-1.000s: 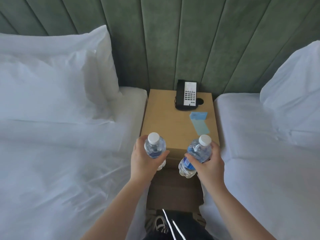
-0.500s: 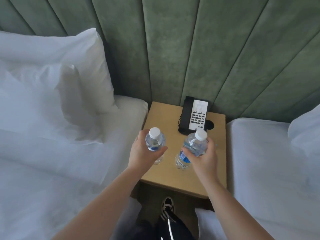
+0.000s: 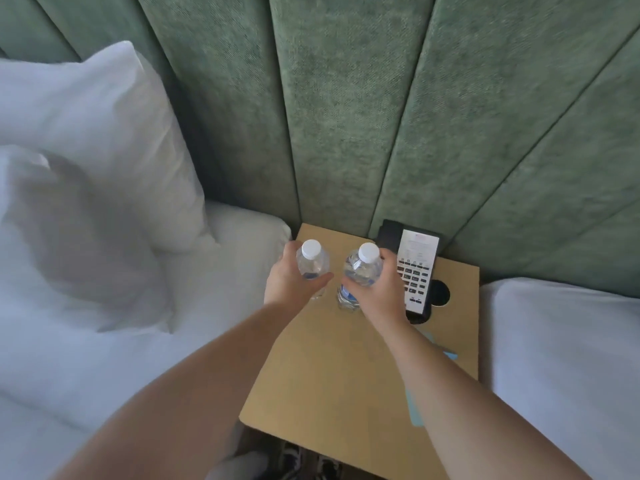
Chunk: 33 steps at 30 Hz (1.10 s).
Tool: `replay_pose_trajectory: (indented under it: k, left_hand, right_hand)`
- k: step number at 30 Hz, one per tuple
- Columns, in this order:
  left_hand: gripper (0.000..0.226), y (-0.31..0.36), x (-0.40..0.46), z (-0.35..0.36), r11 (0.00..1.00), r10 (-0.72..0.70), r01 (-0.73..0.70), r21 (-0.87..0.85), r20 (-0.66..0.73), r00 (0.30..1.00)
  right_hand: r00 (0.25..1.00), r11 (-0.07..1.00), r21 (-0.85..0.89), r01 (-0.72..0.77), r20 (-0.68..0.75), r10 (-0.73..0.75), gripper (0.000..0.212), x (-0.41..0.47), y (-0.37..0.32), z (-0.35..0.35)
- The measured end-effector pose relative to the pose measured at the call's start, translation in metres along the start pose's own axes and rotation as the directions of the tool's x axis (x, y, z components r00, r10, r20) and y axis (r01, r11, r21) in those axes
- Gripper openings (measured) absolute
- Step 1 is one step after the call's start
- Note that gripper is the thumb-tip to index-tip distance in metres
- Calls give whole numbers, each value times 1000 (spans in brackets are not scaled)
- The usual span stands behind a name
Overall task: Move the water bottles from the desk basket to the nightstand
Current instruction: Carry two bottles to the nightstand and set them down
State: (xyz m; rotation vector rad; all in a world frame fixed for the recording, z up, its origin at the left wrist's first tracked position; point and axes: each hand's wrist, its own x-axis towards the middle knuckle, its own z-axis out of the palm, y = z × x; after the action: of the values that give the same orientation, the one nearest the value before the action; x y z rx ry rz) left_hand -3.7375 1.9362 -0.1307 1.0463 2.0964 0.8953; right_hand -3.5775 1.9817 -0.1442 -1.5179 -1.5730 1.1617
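Gripping bottles (image 3: pixel 313 263), hands (image 3: pixel 292 280) now farther back over nightstand (image 3: pixel 329 368).

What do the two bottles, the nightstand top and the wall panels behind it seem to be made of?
Left bottle and right bottle: clear thin plastic, glossy, with white matte caps; the contents show through. Nightstand top: probably wood or a wood-look laminate, matte tan, with no visible shine. Wall panels: padded fabric, perhaps velvet, green with a mottled nap and deep seams.
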Motion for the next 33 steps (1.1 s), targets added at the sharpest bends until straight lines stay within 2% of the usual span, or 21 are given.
replay_pose_trajectory:
  k: [8, 14, 22, 26, 29, 33]
  left_hand:
    - [60, -33, 74, 19, 999, -2, 2, -45, -11, 1000]
    - [56, -42, 99, 29, 999, 37, -37, -37, 6, 999]
    - [61, -48, 104, 33, 995, 97, -97, -23, 27, 995]
    - [78, -48, 105, 32, 996, 89, -88, -19, 62, 994]
    - [97, -45, 106, 26, 999, 10, -15, 39, 109, 994]
    - [99, -36, 90, 7, 990, -35, 16, 143, 132, 991]
  right_hand:
    - [995, 1000, -10, -21, -98, 20, 71, 62, 25, 42]
    - [995, 999, -19, -35, -93, 33, 71, 81, 39, 58]
    - [996, 999, -49, -6, -91, 2, 75, 82, 43, 63]
    - [999, 998, -63, -27, -32, 25, 80, 81, 40, 58]
    - [998, 994, -106, -33, 40, 38, 87, 76, 34, 47]
    - [993, 983, -174, -65, 82, 81, 93, 65, 16, 26]
